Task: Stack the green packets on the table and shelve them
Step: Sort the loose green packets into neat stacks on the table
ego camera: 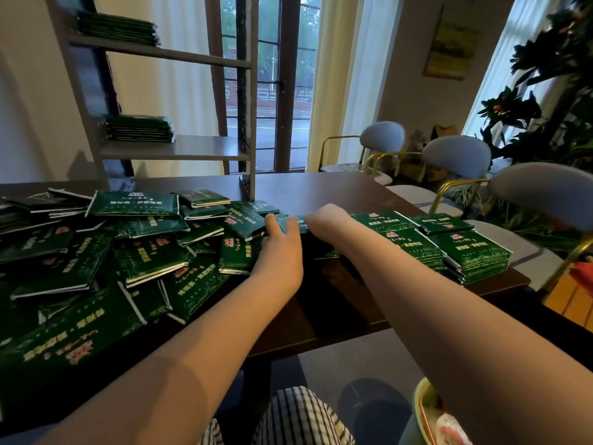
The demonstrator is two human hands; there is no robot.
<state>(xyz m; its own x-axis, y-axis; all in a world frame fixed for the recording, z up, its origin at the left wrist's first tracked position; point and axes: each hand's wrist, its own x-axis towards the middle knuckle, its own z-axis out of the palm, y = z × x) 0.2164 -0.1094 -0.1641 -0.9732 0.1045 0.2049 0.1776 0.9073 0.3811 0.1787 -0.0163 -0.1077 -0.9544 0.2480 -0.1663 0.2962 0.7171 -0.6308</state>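
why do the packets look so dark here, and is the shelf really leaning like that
Head view: daylight comes from the window behind, leaving the loose packets and table dim. Head view: the wide lens bows the shelf uprights, so the lean is likely distortion; the packet between left hand and right hand looks blurred.

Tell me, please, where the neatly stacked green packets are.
Head view: the stacked green packets sit at the dark wooden table's right end, beside the right hand.

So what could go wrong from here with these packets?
1. The stacks sit near the table edge: the right forearm beside them might knock them off.
2. The loose, overlapping pile: lifting the packet that left hand and right hand hold might make others slide.
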